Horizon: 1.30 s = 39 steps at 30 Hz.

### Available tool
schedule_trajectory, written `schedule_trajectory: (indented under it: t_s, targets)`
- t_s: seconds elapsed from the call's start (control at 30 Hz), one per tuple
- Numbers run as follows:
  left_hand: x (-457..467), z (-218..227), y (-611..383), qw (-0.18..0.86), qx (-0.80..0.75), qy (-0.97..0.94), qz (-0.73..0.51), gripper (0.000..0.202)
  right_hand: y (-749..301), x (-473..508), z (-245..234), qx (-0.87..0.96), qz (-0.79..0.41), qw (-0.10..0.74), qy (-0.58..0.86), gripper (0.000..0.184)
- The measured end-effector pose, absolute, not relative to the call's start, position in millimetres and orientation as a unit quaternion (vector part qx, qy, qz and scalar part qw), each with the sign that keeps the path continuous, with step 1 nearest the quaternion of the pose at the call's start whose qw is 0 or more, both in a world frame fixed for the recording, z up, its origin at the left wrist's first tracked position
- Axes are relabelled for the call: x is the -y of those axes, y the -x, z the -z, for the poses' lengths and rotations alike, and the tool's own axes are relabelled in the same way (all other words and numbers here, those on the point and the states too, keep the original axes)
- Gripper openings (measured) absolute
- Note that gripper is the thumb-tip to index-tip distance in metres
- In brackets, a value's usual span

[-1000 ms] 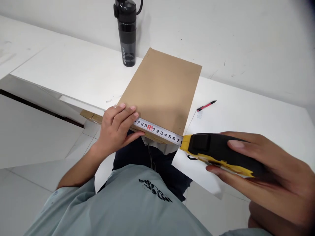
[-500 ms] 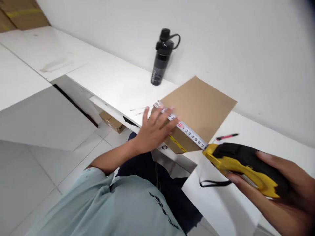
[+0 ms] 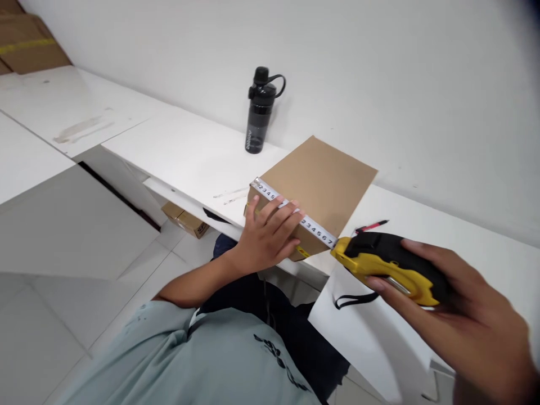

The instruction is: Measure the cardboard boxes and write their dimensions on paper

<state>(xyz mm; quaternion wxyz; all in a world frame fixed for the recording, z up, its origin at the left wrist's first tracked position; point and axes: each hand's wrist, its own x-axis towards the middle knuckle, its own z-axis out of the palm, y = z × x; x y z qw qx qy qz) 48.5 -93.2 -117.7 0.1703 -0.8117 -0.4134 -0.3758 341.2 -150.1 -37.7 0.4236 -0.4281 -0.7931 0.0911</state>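
A brown cardboard box [image 3: 320,180] lies at the front edge of the white table. Along its near top edge runs the extended blade [image 3: 317,229] of a tape measure, its end at the box's left corner. My left hand [image 3: 265,239] is over that edge, fingertips on the blade and thumb against the front side. Part of the blade's numbers is hidden under those fingers. In my right hand [image 3: 476,304] is the yellow and black tape measure [image 3: 392,261], its mouth at the box's right corner. A black wrist strap [image 3: 356,300] hangs from it.
A black water bottle [image 3: 258,121] stands behind the box, near the wall. Right of the box lies a red and black pen [image 3: 372,226]. White paper [image 3: 358,332] hangs over the table's front edge. Cardboard boxes are at the far left [image 3: 31,48] and on the floor [image 3: 185,219].
The whole view has shifted, moving the box, bottle and hands leftward in the picture. My left thumb now shows against the box's front. The blade still lies along the box edge.
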Motion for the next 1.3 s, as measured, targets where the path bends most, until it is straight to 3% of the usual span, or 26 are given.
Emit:
schedule_trajectory:
  t_s: [0.2, 0.57, 0.63, 0.77, 0.87, 1.1, 1.3]
  targets:
    - [85, 116, -44, 0.179, 0.393, 0.801, 0.415, 0.064, -321, 148, 37, 0.722, -0.126, 0.482, 0.48, 0.058]
    - [84, 117, -93, 0.187, 0.322, 0.782, 0.5, 0.108, -303, 166, 44, 0.559, -0.135, 0.611, 0.545, 0.054]
    - [83, 114, -102, 0.196, 0.344, 0.787, 0.472, 0.098, -309, 166, 48, 0.546, -0.115, 0.608, 0.565, 0.053]
    - [79, 109, -106, 0.241, 0.365, 0.789, 0.431, 0.056, -325, 165, 55, 0.495, -0.156, 0.602, 0.607, 0.062]
    - [74, 109, -105, 0.246, 0.354, 0.781, 0.452, 0.043, -332, 167, 55, 0.449, -0.213, 0.613, 0.614, 0.071]
    - [68, 117, -98, 0.248, 0.321, 0.763, 0.503, 0.039, -338, 164, 44, 0.401, -0.203, 0.642, 0.621, 0.072]
    - [84, 129, -68, 0.227, 0.318, 0.751, 0.533, 0.054, -359, 151, 50, 0.389, -0.145, 0.677, 0.608, 0.074]
